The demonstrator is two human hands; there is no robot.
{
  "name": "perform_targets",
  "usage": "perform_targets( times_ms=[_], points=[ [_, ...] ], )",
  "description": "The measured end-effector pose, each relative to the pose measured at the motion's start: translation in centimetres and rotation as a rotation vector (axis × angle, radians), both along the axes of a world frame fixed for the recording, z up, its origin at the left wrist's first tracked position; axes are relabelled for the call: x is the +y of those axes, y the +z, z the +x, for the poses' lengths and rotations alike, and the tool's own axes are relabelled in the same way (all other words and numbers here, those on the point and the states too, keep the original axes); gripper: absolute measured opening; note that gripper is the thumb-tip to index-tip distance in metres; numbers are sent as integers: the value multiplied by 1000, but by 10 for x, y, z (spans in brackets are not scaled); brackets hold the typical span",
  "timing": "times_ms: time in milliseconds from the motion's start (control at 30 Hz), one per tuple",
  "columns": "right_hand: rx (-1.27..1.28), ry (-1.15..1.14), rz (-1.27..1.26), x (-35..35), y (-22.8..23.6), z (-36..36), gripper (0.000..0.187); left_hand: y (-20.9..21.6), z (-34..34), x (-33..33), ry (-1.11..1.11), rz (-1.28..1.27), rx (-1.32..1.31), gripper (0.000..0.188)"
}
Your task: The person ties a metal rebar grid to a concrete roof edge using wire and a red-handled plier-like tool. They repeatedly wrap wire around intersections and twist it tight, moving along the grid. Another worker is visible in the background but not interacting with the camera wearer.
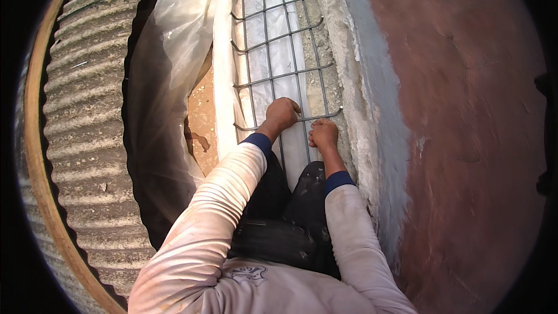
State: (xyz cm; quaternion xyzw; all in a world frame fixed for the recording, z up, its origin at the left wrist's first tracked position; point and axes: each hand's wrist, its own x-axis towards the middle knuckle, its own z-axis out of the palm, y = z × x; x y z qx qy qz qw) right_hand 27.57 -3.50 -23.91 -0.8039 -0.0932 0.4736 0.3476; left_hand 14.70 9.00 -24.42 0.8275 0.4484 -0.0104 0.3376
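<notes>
A mesh of steel reinforcing bars lies lengthwise ahead of me, its cross bars bent into hooks at the ends. My left hand is closed at a crossing near the mesh's close end, fingertips against the bars. Just right of it and slightly closer, my right hand is curled shut below the nearest cross bar. Whatever the fingers pinch is hidden or too thin to make out. Under the mesh runs a strip of whitish plastic sheet, and my knees are beneath the hands.
Rough concrete edges the mesh on the right, with a grey band and a reddish-brown surface beyond. Along the left runs a pale board. Loose clear plastic hangs beside it, next to corrugated roofing and a wooden beam.
</notes>
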Motion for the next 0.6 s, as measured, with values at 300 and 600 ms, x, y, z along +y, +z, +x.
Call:
perform_targets(
  times_ms=[300,600],
  points=[
    [98,-132,70,-2,-13,-1,6,-7,10,5,43,-43,159,15],
    [-702,179,111,-17,-62,4,10,-5,0,8,-88,-89,129,31]
  ],
)
